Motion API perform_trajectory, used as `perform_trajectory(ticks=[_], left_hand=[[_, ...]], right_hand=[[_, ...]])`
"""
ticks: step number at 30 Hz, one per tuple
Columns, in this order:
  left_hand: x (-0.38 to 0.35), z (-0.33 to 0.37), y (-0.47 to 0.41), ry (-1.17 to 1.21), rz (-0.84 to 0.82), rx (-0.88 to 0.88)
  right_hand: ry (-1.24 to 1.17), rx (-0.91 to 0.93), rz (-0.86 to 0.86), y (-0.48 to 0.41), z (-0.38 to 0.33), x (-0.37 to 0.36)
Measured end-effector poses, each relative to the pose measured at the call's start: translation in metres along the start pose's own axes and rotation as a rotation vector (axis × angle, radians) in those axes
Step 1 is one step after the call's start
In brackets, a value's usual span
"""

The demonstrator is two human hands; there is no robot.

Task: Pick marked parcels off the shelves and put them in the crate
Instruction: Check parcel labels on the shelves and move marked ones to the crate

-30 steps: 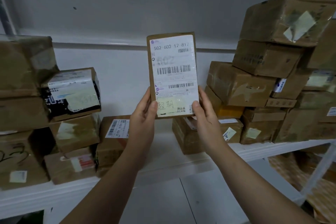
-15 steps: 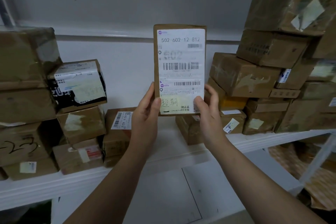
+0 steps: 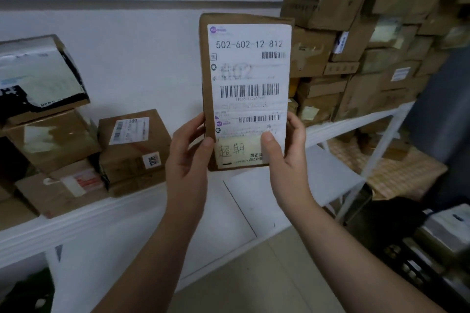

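A flat brown cardboard parcel [image 3: 244, 89] with a white printed shipping label [image 3: 250, 71] was held upright between both hands, in front of the white metal shelf [image 3: 76, 223] and clear of it. The left hand [image 3: 189, 157] gripped its lower left edge, thumb on the front, fingers curled behind. The right hand [image 3: 284, 160] gripped the lower right edge likewise, thumb beside a pale yellow handwritten note [image 3: 237, 151] stuck near the parcel's bottom. Taped brown cardboard boxes [image 3: 132, 150] sat on the shelf at the left, with a taller stack [image 3: 343, 33] at the right
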State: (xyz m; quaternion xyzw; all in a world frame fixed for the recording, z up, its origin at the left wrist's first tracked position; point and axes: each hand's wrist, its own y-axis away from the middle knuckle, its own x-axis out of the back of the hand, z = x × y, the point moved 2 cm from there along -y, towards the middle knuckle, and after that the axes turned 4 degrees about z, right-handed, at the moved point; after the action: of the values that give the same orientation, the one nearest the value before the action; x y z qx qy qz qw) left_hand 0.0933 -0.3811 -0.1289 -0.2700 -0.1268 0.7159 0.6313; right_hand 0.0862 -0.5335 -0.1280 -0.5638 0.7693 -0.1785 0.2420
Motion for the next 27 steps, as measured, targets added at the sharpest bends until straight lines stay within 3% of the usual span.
perform_trajectory(ticks=[7,14,27], left_hand=[[-0.071,-0.001,0.060,0.005,-0.051,0.046],[-0.182,-0.006,0.152,0.028,-0.173,0.150],[-0.375,-0.024,0.290,0.022,-0.767,0.379]], right_hand=[[0.063,0.001,0.096,0.038,-0.022,0.087],[0.168,-0.096,0.200,0.083,-0.045,0.232],[0.277,-0.420,0.512,0.177,-0.076,0.456]])
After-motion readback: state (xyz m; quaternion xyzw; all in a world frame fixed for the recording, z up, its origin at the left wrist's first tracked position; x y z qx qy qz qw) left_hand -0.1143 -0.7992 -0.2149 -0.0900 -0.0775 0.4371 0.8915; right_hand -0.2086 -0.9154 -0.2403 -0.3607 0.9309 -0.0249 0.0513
